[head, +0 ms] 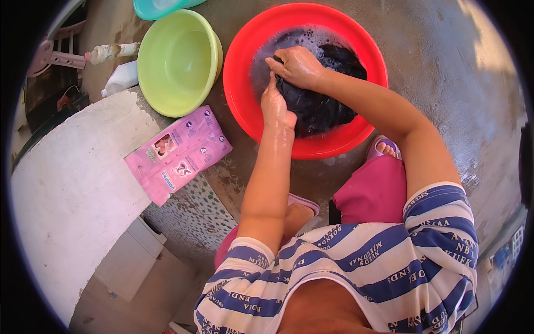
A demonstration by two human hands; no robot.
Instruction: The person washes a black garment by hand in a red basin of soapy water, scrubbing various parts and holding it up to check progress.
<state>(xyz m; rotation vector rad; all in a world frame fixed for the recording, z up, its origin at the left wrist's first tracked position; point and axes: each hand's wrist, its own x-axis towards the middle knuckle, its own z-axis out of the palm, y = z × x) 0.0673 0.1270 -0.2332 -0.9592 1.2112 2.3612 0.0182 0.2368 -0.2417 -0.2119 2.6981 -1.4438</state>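
Both hands are over a round red plastic basin [238, 96] that holds sudsy water and dark wet cloth [321, 108]. My left hand [277, 106] grips an edge of the cloth near the basin's left side, its wrist wet. Just above it, my right hand [298, 67] is closed on a bunched part of the same cloth, the two hands nearly touching. The rest of the cloth lies in the water below and to the right of the hands. Foam [311, 35] floats near the basin's far side.
A light green basin [179, 62] stands left of the red one, with part of a turquoise basin [156, 9] beyond. A pink printed package [179, 154] lies by a white ledge [75, 158]. A white jug [121, 79] and a clear bottle [108, 53] are at the left. My sandalled feet are near the red basin.
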